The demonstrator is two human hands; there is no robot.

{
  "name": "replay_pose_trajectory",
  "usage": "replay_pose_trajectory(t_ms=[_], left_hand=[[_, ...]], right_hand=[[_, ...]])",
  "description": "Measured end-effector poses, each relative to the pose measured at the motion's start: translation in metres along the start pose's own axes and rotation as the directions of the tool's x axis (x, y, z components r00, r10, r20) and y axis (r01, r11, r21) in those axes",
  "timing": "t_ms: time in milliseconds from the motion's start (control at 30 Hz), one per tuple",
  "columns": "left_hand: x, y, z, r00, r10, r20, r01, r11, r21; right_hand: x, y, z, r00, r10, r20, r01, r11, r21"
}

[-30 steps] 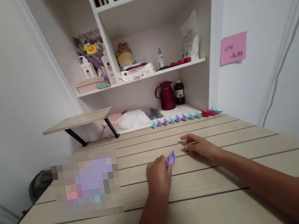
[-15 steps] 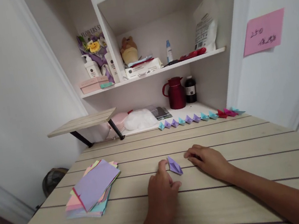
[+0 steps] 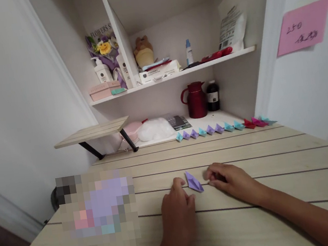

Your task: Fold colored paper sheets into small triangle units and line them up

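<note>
A folded purple paper boat (image 3: 194,183) lies on the wooden table between my two hands, and neither hand holds it. My left hand (image 3: 178,209) rests just to its left, the bent index finger close to the boat's edge and the thumb apart from it. To the right of the boat is my right hand (image 3: 230,178), its fingers loosely curled with a gap between thumb and forefinger, holding nothing. A row of several small paper boats (image 3: 210,129) in teal, purple, red and magenta stands along the table's back edge.
A coarsely pixelated patch covers the purple paper (image 3: 105,197) at the left. Behind it stands a small raised wooden shelf (image 3: 94,131) on black legs. Beyond the table, a white shelf unit holds a red jug (image 3: 196,99), a dark bottle (image 3: 213,96) and a white bundle (image 3: 156,129).
The view has shifted slightly. My left thumb and index finger have drawn a little back from the paper boat. The boat stays on the table between the hands.
</note>
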State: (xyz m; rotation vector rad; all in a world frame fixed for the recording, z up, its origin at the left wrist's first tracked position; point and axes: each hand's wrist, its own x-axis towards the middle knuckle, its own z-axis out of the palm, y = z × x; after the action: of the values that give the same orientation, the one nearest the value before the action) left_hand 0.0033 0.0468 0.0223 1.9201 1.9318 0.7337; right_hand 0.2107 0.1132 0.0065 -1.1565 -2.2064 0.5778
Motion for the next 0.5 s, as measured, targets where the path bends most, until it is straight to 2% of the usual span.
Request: replay_pose_trajectory(t_ms=[100, 167, 233, 333, 500], left_hand=[[0.001, 0.002, 0.001, 0.998, -0.040, -0.045, 0.037, 0.997, -0.070], [0.004, 0.000, 0.004, 0.992, -0.093, -0.087, 0.077, 0.983, -0.166], [0.008, -0.004, 0.010, 0.984, -0.131, -0.120, 0.098, 0.964, -0.247], [0.020, -0.012, 0.020, 0.970, -0.153, -0.189, 0.097, 0.956, -0.277], [0.056, -0.025, 0.024, 0.930, -0.228, -0.287, 0.118, 0.927, -0.356]], right_hand=[[-0.003, -0.010, -0.002, 0.999, 0.014, 0.043, -0.021, 0.986, 0.163], [-0.004, -0.014, -0.001, 0.998, 0.022, 0.064, -0.034, 0.978, 0.204], [-0.005, -0.015, 0.002, 0.997, 0.026, 0.070, -0.039, 0.982, 0.187], [-0.008, -0.016, 0.007, 0.997, 0.017, 0.076, -0.027, 0.991, 0.133], [-0.012, -0.028, 0.015, 0.998, -0.004, 0.057, 0.005, 1.000, -0.031]])
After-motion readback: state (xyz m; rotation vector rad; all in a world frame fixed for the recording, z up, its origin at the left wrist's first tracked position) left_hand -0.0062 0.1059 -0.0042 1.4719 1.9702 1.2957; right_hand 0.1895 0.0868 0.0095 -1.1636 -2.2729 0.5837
